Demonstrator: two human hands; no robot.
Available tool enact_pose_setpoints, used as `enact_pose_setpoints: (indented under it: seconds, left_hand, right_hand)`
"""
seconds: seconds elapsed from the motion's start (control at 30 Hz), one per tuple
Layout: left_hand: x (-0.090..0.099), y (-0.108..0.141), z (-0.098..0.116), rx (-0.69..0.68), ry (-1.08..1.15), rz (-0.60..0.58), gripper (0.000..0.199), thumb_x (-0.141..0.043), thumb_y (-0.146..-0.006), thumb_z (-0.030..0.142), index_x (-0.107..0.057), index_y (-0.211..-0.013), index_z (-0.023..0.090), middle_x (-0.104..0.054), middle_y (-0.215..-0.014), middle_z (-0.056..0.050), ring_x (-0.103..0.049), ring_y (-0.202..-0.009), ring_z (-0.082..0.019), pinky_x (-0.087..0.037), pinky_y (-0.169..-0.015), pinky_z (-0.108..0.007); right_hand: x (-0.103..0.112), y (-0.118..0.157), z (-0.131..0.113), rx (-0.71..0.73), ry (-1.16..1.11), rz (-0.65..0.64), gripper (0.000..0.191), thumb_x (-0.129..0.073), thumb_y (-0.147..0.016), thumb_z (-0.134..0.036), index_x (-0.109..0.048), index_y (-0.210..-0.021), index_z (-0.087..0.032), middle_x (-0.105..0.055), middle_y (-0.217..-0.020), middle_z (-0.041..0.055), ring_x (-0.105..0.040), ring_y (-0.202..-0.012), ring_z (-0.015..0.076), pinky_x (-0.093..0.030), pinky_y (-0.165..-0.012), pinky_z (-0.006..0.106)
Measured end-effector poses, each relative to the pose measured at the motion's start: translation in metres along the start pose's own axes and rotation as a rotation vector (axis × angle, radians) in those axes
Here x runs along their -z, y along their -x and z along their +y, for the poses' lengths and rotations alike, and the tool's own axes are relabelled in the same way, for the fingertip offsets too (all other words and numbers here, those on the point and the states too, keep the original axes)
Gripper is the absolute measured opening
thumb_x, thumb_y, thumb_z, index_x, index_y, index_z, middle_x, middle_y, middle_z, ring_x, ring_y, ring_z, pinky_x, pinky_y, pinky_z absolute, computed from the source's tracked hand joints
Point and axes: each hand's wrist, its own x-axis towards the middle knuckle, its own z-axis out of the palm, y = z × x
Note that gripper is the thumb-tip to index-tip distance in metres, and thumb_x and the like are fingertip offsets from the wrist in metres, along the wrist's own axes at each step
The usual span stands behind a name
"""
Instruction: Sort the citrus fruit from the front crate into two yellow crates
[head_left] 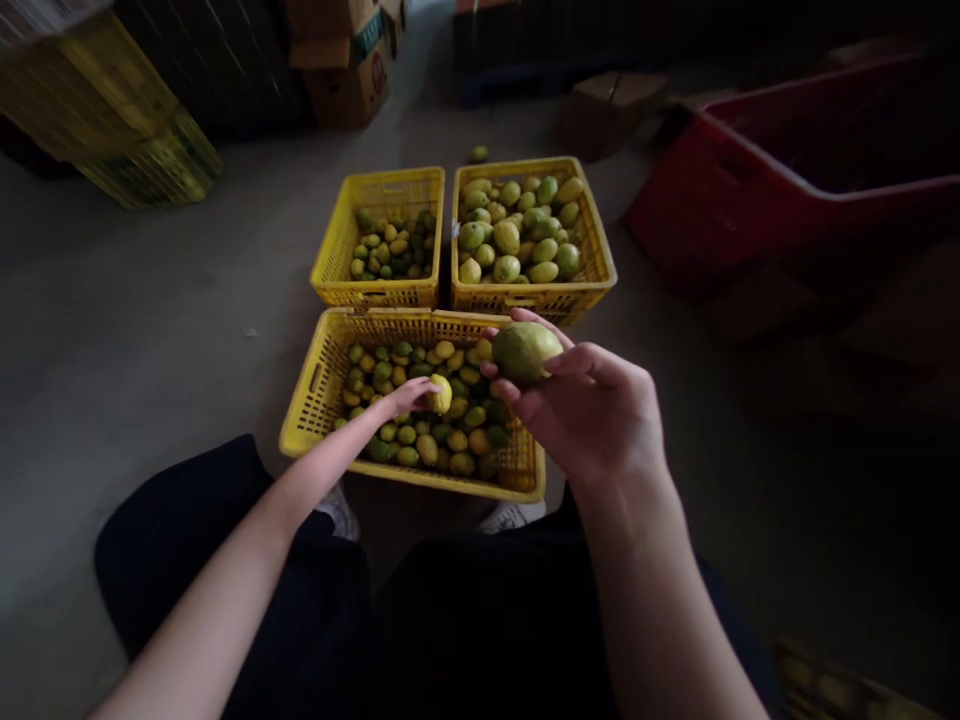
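Observation:
Raised over the right end of the near yellow crate (pixel 300 420), my right hand (pixel 600 400) is closed around a large green lemon (pixel 526 352). My left hand (pixel 411 396) grips a smaller yellow lemon (pixel 441 394) above the middle of that crate. Beneath both hands lie many small green and yellow lemons (pixel 427 449). Behind stand two more yellow crates: the far left crate (pixel 330 235) has smaller green and yellow fruit in it, and the far right crate (pixel 596 235) is heaped with larger green-yellow fruit.
One loose fruit (pixel 480 154) lies on the floor behind the far crates. To the right stands a large red bin (pixel 697 190), with a cardboard box (pixel 611 110) near it. Stacked yellow crates (pixel 142 150) and cardboard boxes (pixel 349 80) stand at the back left.

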Motion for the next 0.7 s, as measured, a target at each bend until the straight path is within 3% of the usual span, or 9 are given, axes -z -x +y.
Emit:
enact_pose_setpoints:
  seconds: [0.17,0.27,0.37,0.5,0.7]
  left_hand:
    - [0.048,0.069,0.083,-0.131,0.303,-0.29,0.046,-0.051,-0.065,0.026,-0.065,-0.107,0.012,-0.069,-0.098,-0.012,-0.064,-0.093,-0.024,-0.049,-0.086,-0.038]
    - [0.063,0.116,0.113,-0.249,0.506,-0.26,0.049,-0.048,-0.071,0.034,-0.062,-0.114,0.014,-0.069,-0.103,-0.012,-0.064,-0.089,-0.023,-0.05,-0.082,-0.038]
    - [0.066,0.138,0.121,-0.319,0.701,-0.146,0.037,-0.046,-0.082,0.041,-0.061,-0.105,0.017,-0.068,-0.099,-0.008,-0.063,-0.078,-0.015,-0.052,-0.072,-0.029]
    - [0.067,0.131,0.117,-0.299,0.949,-0.115,0.014,-0.05,-0.083,0.031,-0.056,-0.085,0.018,-0.06,-0.075,-0.001,-0.055,-0.06,-0.007,-0.048,-0.055,-0.016]
    - [0.06,0.121,0.112,-0.299,0.864,-0.14,0.01,-0.056,-0.075,0.025,-0.053,-0.077,0.016,-0.054,-0.067,0.002,-0.05,-0.05,-0.006,-0.044,-0.046,-0.017]
  right_hand:
    - [-0.03,-0.002,0.005,-0.055,0.023,-0.196,0.04,-0.051,-0.06,-0.018,-0.063,-0.098,-0.017,-0.069,-0.087,0.0079,-0.063,-0.066,0.0195,-0.049,-0.046,0.026]
    - [-0.054,-0.005,0.014,-0.084,0.073,-0.283,0.033,-0.052,-0.064,-0.026,-0.063,-0.094,-0.017,-0.069,-0.083,0.0079,-0.062,-0.059,0.0166,-0.048,-0.044,0.024]
    - [-0.067,-0.009,0.03,-0.12,0.185,-0.33,0.029,-0.056,-0.07,-0.041,-0.063,-0.085,-0.018,-0.068,-0.074,0.007,-0.058,-0.05,0.0153,-0.046,-0.042,0.026]
    - [-0.061,-0.019,0.057,-0.16,0.285,-0.283,0.043,-0.059,-0.071,-0.062,-0.061,-0.073,-0.019,-0.063,-0.059,0.0055,-0.057,-0.047,0.0153,-0.044,-0.042,0.026]
    - [-0.053,-0.043,0.08,-0.053,0.22,-0.007,0.046,-0.061,-0.069,-0.066,-0.056,-0.062,-0.021,-0.06,-0.052,0.0019,-0.052,-0.04,0.0146,-0.041,-0.037,0.028]
